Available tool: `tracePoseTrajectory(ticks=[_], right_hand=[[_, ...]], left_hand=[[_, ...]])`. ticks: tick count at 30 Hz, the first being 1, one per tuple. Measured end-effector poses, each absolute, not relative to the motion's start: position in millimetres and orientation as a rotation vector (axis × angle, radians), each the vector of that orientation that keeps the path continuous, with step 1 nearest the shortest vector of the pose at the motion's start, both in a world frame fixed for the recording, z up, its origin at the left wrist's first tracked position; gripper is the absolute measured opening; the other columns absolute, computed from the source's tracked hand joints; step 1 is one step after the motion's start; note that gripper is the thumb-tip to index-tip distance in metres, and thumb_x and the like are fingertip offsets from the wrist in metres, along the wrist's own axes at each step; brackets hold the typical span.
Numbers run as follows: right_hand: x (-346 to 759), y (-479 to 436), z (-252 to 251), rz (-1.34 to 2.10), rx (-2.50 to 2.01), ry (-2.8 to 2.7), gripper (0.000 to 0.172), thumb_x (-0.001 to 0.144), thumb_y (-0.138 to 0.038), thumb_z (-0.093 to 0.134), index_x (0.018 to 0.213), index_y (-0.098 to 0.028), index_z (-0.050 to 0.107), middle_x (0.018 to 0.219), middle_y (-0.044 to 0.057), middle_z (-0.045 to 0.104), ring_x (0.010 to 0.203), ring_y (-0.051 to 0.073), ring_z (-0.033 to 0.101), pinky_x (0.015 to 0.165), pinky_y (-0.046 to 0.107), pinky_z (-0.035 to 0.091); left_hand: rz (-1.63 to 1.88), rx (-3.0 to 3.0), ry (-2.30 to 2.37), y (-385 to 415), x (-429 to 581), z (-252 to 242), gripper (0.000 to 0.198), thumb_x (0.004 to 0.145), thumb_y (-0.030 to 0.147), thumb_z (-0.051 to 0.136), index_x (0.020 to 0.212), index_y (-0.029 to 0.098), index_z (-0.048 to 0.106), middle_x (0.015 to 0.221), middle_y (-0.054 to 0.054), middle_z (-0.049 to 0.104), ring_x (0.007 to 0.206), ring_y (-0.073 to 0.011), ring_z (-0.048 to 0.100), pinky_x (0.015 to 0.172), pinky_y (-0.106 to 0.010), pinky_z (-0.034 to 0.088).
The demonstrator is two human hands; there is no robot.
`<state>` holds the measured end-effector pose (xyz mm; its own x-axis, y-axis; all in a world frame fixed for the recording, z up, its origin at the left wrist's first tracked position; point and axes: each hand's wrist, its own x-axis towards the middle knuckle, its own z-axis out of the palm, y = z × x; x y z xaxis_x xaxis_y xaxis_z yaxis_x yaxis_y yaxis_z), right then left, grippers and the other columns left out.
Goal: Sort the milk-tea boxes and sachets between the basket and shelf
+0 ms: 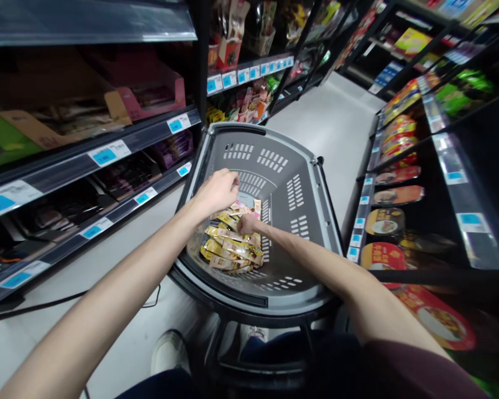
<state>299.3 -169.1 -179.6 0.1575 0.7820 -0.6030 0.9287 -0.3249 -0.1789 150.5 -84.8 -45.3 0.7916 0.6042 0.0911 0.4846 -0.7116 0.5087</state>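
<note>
A grey plastic shopping basket (283, 149) stands in front of me in a shop aisle. In its bottom lies a heap of several small yellow and beige snack packets (228, 246). My left hand (219, 190) hovers over the far side of the heap with fingers curled and pinched at the packets there. My right hand (248, 224) reaches into the heap, its fingers closed on one of the packets.
Shelves with price tags and boxed goods (108, 152) run along the left. Shelves with round instant-food tubs (385, 221) line the right. The pale floor of the aisle (336, 111) stretches ahead. My shoe (168, 349) shows below the basket's stand.
</note>
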Motion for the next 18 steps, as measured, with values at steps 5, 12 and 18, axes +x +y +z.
tracePoseTrajectory(ticks=[5,12,18], right_hand=[[296,-144,-95,-0.664,2.538,1.902,0.013,0.079,-0.005,0.074,0.073,-0.011,0.064,0.083,0.004,0.064,0.079,0.016,0.061,0.079,0.03,0.052],[311,-144,-34,-1.076,3.344,1.936,0.014,0.068,-0.016,0.074,0.067,-0.018,0.061,0.064,0.001,0.058,0.059,0.015,0.056,0.061,0.028,0.05],[264,-156,-47,-2.702,3.187,1.667,0.049,0.028,-0.012,0.093,0.061,-0.018,0.058,0.063,-0.004,0.061,0.06,0.007,0.057,0.06,0.011,0.051]], left_hand=[[0.352,2.512,0.924,-93,151,-42,0.03,0.092,0.019,0.049,0.116,0.009,0.065,0.115,-0.017,0.065,0.112,-0.0276,0.063,0.102,-0.039,0.048],[0.327,2.215,0.964,-96,155,-39,0.051,0.102,0.05,0.035,0.11,0.011,0.065,0.106,-0.02,0.072,0.103,-0.0323,0.07,0.092,-0.042,0.052],[0.652,2.002,1.0,-87,153,-31,0.029,0.099,0.04,0.052,0.116,0.018,0.061,0.115,-0.01,0.074,0.109,-0.0242,0.069,0.094,-0.031,0.05]])
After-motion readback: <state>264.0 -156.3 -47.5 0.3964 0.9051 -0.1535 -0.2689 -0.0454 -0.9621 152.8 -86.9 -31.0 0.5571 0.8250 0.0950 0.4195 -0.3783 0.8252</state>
